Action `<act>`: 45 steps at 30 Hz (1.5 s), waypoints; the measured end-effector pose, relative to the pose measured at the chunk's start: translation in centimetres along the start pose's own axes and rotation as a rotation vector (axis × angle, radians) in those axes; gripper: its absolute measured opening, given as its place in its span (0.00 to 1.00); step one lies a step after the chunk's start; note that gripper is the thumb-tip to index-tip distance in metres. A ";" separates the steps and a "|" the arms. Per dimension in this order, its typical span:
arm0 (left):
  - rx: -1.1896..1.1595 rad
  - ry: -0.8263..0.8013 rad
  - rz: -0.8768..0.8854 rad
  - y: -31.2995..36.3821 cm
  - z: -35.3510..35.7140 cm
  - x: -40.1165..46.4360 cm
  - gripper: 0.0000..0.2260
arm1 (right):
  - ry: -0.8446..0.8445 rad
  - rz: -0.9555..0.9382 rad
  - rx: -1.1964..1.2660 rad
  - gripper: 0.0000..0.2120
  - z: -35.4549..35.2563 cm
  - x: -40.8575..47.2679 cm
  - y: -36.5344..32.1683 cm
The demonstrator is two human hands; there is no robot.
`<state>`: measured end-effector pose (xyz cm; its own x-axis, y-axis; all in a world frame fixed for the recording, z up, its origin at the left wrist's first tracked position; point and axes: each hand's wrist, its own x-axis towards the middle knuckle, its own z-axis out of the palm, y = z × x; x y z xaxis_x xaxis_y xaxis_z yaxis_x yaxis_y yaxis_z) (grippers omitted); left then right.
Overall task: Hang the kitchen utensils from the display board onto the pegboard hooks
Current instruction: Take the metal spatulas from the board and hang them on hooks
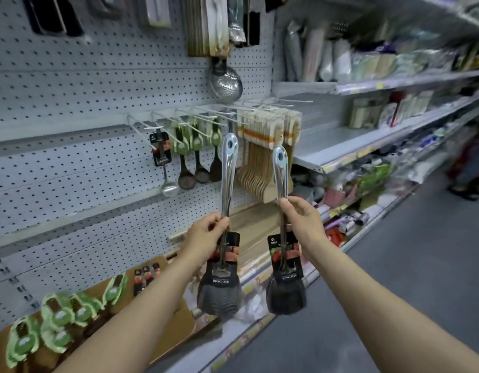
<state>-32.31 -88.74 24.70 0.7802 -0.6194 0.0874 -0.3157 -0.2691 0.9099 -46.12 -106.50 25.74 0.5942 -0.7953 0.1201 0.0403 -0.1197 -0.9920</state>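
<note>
My left hand (pixel 206 234) grips the shaft of a steel-handled utensil (pixel 229 168), held upright with its hanging hole at the top and its dark head and black label card below. My right hand (pixel 300 219) holds a second, matching utensil (pixel 281 170) the same way, a little to the right. Both handle tips sit just below a row of white wire hooks (pixel 195 122) on the grey pegboard (pixel 71 90), apart from them. The brown display board (pixel 176 316) lies at lower left with several green-carded utensils (pixel 60 319) and a few black-carded ones (pixel 145 275) on it.
A black-carded ladle (pixel 161 160), dark green-carded spoons (pixel 195 157) and wooden spatulas (pixel 262 162) hang from the hooks. A steel skimmer (pixel 225 82) hangs higher up. Stocked shelves (pixel 381 130) run along the right; the grey aisle floor (pixel 394 278) lies below.
</note>
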 end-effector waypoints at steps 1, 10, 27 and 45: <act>0.003 0.002 0.015 0.3 0.8 1.5 0.13 | 0.001 -0.009 -0.002 0.09 -0.4 1.5 0.0; -0.012 0.027 0.038 1.4 7.1 13.5 0.12 | -0.020 0.009 -0.024 0.08 -2.5 16.2 0.3; 0.056 0.213 -0.131 1.1 15.2 23.1 0.12 | -0.319 -0.002 -0.098 0.10 0.4 35.2 4.2; 0.032 0.428 -0.354 2.1 20.3 23.8 0.09 | -0.569 -0.033 -0.123 0.14 3.0 42.8 6.3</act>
<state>-25.34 -119.06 20.43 0.9893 -0.1338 -0.0581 -0.0056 -0.4326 0.9016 -17.98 -139.54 24.47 0.9336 -0.3500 0.0769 -0.0077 -0.2341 -0.9722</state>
